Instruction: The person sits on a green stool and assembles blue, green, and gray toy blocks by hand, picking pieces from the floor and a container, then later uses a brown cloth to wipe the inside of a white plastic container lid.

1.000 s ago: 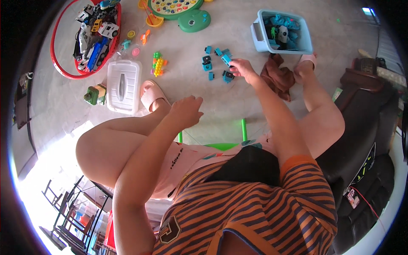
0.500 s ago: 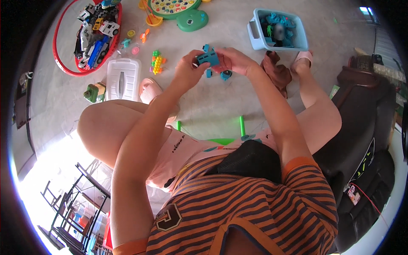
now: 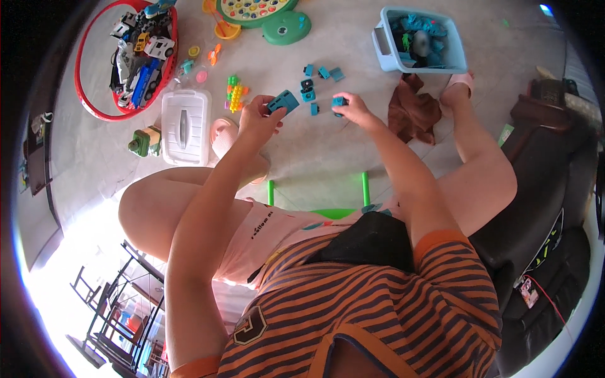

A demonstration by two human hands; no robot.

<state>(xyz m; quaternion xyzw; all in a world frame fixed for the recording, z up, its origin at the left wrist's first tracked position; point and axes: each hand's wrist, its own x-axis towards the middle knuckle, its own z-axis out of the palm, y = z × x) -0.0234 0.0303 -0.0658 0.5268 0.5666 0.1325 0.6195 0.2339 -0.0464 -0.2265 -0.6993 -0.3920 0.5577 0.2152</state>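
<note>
My left hand (image 3: 257,118) grips a flat teal toy piece (image 3: 287,101) with small slots in it, held above the floor by its left end. To the right, my right hand (image 3: 357,109) has its fingers closed on a small teal toy block (image 3: 339,105); whether this block is off the floor I cannot tell. Between and beyond the hands lie several small teal pieces, among them a block with a dark part (image 3: 307,92), a little block (image 3: 314,109) and a flat square piece (image 3: 337,74).
A blue bin (image 3: 383,62) with teal toys stands at far right, above a brown cloth (image 3: 413,112). At left are a red-rimmed basket (image 3: 78,75) of toy vehicles, a white lidded box (image 3: 169,129) and coloured linked blocks (image 3: 235,94). A green fishing toy (image 3: 285,28) lies far off.
My hands have moved apart. The flat teal piece went left with my left hand, while my right hand moved right and down onto a small block. More teal pieces now show on the floor.
</note>
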